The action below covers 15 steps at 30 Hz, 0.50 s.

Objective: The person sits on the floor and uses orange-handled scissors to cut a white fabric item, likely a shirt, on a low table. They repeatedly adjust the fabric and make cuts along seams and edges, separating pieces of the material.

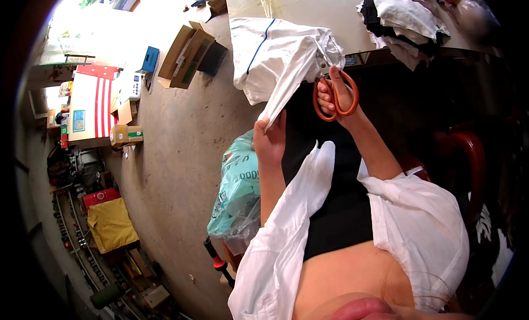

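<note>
A white cloth garment (262, 61) with a blue stripe hangs over the near edge of the table. My left hand (270, 141) pinches one end of it and draws it taut toward me. In my right hand (337, 97) is a pair of scissors (355, 97) with large orange-brown handles, my fingers through the loops. The scissors' blades point away from me into the cloth, mostly hidden by its folds. Whether the blades are apart, I cannot tell.
On the pale tabletop (314, 6) lies a pile of white and black cloth (405, 22). A greenish plastic bag (237, 182) stands beside my left arm. Cardboard boxes (187, 55) sit on the concrete floor at the left. A dark red wooden chair (468, 149) is at the right.
</note>
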Tool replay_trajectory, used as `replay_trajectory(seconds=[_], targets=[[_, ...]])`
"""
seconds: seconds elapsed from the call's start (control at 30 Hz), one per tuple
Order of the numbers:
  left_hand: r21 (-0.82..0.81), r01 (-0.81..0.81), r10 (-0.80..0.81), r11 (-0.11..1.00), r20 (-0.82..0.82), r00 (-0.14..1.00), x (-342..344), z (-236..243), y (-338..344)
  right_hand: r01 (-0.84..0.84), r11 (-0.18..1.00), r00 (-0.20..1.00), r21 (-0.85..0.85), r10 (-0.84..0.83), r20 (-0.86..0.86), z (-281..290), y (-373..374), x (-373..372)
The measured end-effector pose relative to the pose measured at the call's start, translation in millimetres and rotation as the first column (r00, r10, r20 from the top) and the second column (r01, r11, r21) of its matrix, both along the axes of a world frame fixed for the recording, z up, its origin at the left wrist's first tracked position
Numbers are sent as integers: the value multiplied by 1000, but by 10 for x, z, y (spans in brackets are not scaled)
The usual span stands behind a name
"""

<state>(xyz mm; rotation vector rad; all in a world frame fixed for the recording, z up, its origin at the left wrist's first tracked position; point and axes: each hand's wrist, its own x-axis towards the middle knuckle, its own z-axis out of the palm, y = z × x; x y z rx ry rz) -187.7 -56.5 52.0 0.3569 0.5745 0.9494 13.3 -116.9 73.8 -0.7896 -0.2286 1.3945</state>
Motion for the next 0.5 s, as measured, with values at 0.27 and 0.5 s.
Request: replay_trajectory(seconds=[0.27,0.5], targets=[[98,53,-49,994,-37,998,452,593,1438,-9,995,988,102,-7,151,143,913,370],[503,-80,12,861,138,990,640,1466,1638,-5,947,987,321,-48,155,809,913,295]])
